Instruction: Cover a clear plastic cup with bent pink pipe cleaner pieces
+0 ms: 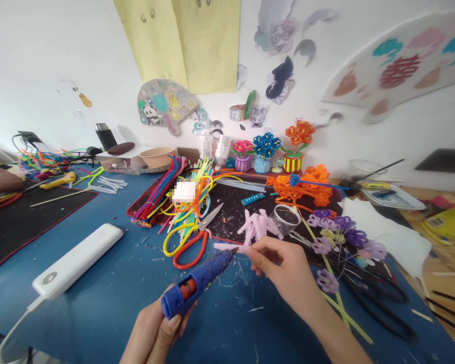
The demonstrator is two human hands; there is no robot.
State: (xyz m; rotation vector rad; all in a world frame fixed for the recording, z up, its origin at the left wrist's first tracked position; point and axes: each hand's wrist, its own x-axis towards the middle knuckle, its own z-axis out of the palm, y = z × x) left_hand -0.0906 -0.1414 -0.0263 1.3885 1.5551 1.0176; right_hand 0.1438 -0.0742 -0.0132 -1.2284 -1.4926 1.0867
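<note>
The left hand (151, 333) is closed around the grip of a blue hot glue gun (193, 285), its nozzle angled up and away, while the right hand (284, 270) pinches a pale pink pipe-cleaner stem (227, 247) between thumb and fingers. The stem's end sits right at the nozzle tip, though whether they touch is hard to tell. Holding the piece well back from the hot tip looks like the steady way to work. Just beyond lie orange-handled scissors (185, 255) and a heap of cut pink pieces (256, 225) beside a clear plastic cup (286, 218), then purple pipe-cleaner flowers (326, 237), and potted orange blooms (293, 139) against the far wall.
</note>
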